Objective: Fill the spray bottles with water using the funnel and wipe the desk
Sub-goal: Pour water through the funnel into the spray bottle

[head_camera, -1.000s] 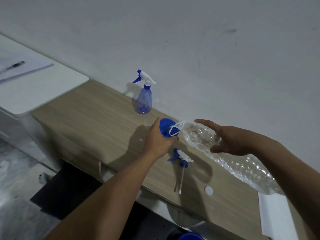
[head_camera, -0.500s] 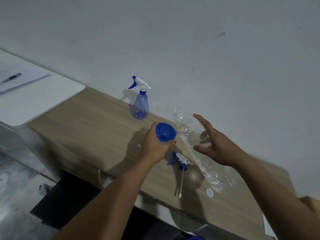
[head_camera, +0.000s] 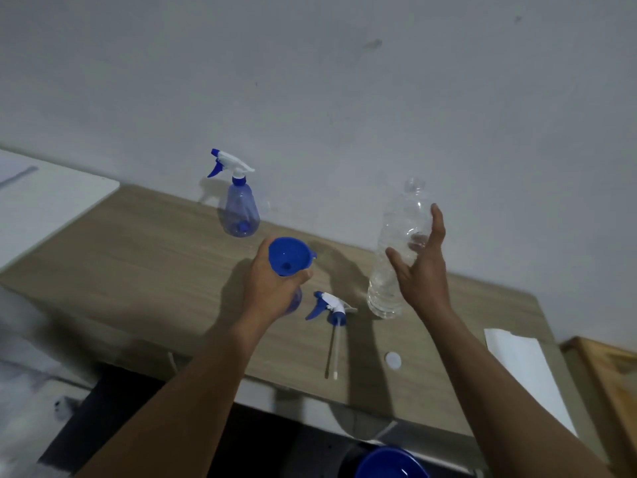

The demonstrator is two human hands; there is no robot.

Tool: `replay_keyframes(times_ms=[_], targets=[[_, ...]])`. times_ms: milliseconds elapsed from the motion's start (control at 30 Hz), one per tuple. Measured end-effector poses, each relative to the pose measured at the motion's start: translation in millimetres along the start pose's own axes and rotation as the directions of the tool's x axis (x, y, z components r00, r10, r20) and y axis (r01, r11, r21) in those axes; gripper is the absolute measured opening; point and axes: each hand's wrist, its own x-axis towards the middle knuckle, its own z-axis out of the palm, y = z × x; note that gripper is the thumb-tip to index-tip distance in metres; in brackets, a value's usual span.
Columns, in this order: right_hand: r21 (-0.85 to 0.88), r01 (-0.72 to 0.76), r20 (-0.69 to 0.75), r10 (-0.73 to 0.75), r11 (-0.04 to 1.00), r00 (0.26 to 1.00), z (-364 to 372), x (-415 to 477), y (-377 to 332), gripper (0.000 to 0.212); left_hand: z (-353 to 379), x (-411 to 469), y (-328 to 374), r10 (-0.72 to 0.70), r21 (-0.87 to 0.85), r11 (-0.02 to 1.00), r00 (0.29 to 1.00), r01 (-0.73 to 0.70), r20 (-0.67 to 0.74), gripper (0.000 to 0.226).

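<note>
The blue funnel [head_camera: 289, 255] sits in the neck of the uncapped spray bottle [head_camera: 295, 300], which stands on the bench [head_camera: 138, 263] near its middle. My left hand [head_camera: 272, 288] has its grip clamped round the top of that bottle, just under the funnel's bowl, so I see only a sliver of the bottle below the palm. Beside it to the right lies the loose spray head [head_camera: 332, 305], its tube pointing toward the near edge. Further right the clear water bottle [head_camera: 400, 243] stands upright with no cap and a little water at the bottom. My right hand [head_camera: 422, 270] is at it with the grip apart: thumb in front, fingers spread behind; I cannot tell if it touches. A white cap [head_camera: 393, 360] lies near the front edge. The second spray bottle [head_camera: 241, 212], head on, stands by the wall.
</note>
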Motion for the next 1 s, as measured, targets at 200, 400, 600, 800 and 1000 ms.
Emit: replay_keyframes(times_ms=[200,400,600,800,1000], targets=[[0.055,-0.071,-0.12,0.077,0.996,0.99,9.9,-2.5,25.5,0.096,0.9,-0.7,1.8,0.002,0.007,1.0,1.0,-0.002,0.01,0.049],[0.073,-0.101,-0.156,0.111,0.992,0.982,13.6,-9.3,25.6,0.1,2.3,0.5,0.8,-0.011,0.008,1.0,1.0,0.011,0.01,0.051],[-0.052,-0.114,-0.148,0.105,0.992,0.983,2.0,-11.5,10.9,0.121,0.7,1.1,2.9,-0.023,0.013,1.0,1.0,0.023,0.015,0.054],[-0.263,-0.047,-0.404,-0.065,0.964,0.912,-3.6,-11.8,-39.1,0.096,0.7,5.8,-5.7,-0.018,-0.024,1.0,1.0,0.018,0.018,0.067],[-0.234,0.162,-0.214,-0.213,0.959,0.953,31.1,-15.3,-105.9,0.08,-2.5,13.2,-32.8,-0.057,-0.049,0.997,0.997,0.06,0.059,0.088]])
